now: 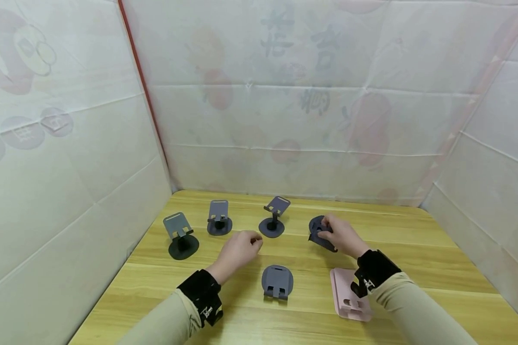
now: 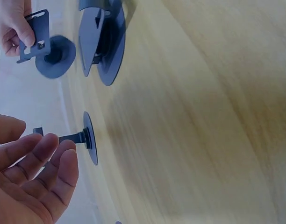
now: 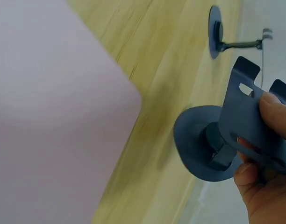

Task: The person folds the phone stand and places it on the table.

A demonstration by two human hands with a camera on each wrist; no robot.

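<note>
The right hand (image 1: 343, 235) pinches the plate of a dark blue phone stand (image 1: 320, 233) toward the far right of the bench (image 1: 414, 249), tilting it so its round base lifts, seemingly to work the hinge. The left hand (image 1: 237, 251) hovers relaxed, fingers loosely bent, holding nothing. Three opened stands line the far left; a folded grey stand (image 1: 277, 281) and a pink stand (image 1: 349, 294) lie near

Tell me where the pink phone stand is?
In the head view the pink phone stand lies flat on the wooden table, near right, under the right wrist, beside a folded grey stand.
</note>
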